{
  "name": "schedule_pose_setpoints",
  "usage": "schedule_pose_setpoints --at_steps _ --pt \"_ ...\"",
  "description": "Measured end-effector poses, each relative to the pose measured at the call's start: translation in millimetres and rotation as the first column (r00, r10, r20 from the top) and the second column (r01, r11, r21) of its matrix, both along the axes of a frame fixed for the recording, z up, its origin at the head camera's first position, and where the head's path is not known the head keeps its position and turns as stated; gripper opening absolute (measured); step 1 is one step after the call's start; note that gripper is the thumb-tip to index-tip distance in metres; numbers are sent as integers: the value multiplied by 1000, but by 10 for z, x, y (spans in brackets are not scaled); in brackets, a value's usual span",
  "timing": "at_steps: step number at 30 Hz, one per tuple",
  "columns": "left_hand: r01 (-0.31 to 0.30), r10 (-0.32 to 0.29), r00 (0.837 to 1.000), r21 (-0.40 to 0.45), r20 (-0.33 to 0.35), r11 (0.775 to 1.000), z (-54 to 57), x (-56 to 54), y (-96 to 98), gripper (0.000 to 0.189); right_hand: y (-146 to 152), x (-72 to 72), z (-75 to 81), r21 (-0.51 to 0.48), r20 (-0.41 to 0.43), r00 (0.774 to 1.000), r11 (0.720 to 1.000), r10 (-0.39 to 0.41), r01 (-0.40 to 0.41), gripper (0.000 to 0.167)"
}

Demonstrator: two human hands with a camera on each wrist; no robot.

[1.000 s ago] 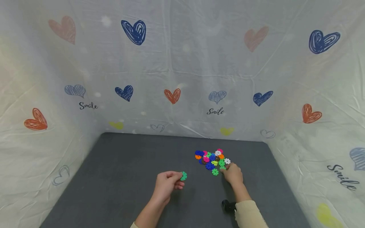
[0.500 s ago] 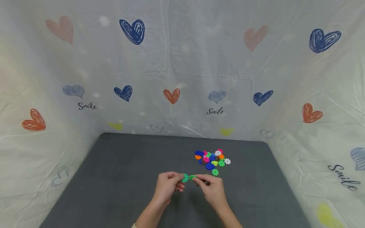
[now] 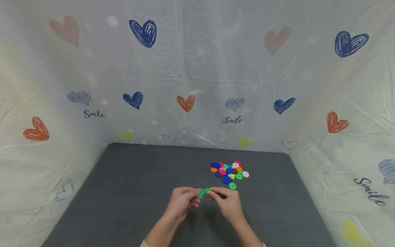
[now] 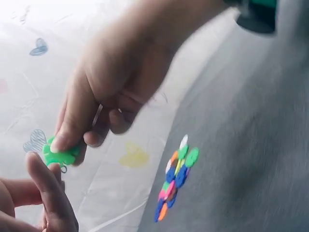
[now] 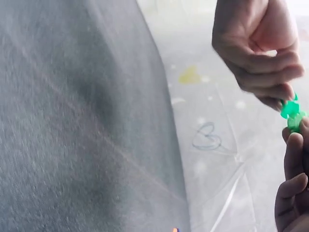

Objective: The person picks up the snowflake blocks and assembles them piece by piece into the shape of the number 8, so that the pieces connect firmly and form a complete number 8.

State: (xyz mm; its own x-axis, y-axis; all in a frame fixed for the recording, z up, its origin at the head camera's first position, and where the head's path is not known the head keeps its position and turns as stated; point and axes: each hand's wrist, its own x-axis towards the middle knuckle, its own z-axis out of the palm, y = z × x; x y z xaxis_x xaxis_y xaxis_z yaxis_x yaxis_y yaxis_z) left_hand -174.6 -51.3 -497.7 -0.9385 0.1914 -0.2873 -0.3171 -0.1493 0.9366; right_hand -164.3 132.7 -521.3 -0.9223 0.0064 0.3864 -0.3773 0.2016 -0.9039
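Near the middle of the table, my left hand pinches a teal-green notched plastic disc between thumb and fingers. From the other side my right hand pinches a brighter green notched disc. The two discs meet edge to edge at an angle; whether their slots interlock cannot be made out. In the left wrist view, my right hand comes from above, and the brighter green disc partly hides the other. The right wrist view shows the teal-green disc touching the brighter one.
Beyond the right hand lies a loose pile of notched discs in several colours, some overlapping. A single green disc sits at its near edge. The dark table ends at a pale cloth wall printed with hearts.
The right hand picked up a green disc from the pile's near edge, carried it left to the left hand, and brought it against the teal-green disc. The left hand has barely moved.
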Motion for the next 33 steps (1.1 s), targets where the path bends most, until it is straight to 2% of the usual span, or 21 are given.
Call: schedule_pose_setpoints --at_steps 3,6,12,18,21,24,27,29,32,33 --pt "-17 16 999 -39 -35 999 22 5 4 25 -15 -20 -15 17 -51 999 1000 -1 1 5" --pt "-16 16 1000 -24 -22 1000 22 3 22 25 -37 -16 -24 -8 -65 998 1000 -20 19 7" --pt "-31 25 997 84 69 996 -13 23 35 25 -71 -3 -21 -91 -8 1000 996 5 -6 7" --pt "-54 46 997 127 64 990 12 38 60 28 -2 -40 -8 -32 38 997 998 64 -62 11" --pt "-66 63 998 99 31 993 25 32 62 29 50 -48 17 53 3 999 997 54 -54 14" --pt "-81 83 996 46 -32 996 27 30 67 30 83 -52 45 136 -81 996 991 22 -11 13" --pt "-87 87 993 1 -79 996 24 35 62 29 95 -60 60 170 -171 985 986 30 0 8" --pt "-89 88 993 -13 -84 996 19 36 50 28 102 -65 64 184 -223 974 983 32 10 8" --pt "-109 106 990 -29 -90 994 25 32 23 27 145 -72 61 195 -244 970 980 13 36 9" --pt "-114 110 989 -36 -95 993 29 28 14 27 171 -80 57 195 -217 976 979 -8 51 8"
